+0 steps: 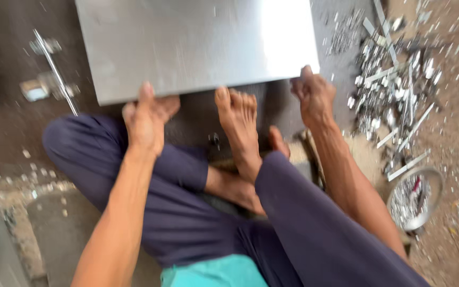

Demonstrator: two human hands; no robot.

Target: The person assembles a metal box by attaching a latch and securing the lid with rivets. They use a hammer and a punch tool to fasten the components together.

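A large flat grey metal sheet [192, 45] lies on the floor in front of me, its near edge facing my legs. My left hand [147, 117] grips that near edge towards its left corner, thumb on top. My right hand [313, 93] grips the near right corner. My bare foot [238, 122] rests with its toes at the sheet's edge between both hands. I sit on the ground in dark blue trousers [187, 202] with my legs crossed.
A heap of shiny metal offcuts and strips [394, 90] lies at the right. A round metal bowl [435, 183] with scraps sits at the lower right. A thin metal rod [54, 69] and small pieces lie at the left on dusty ground.
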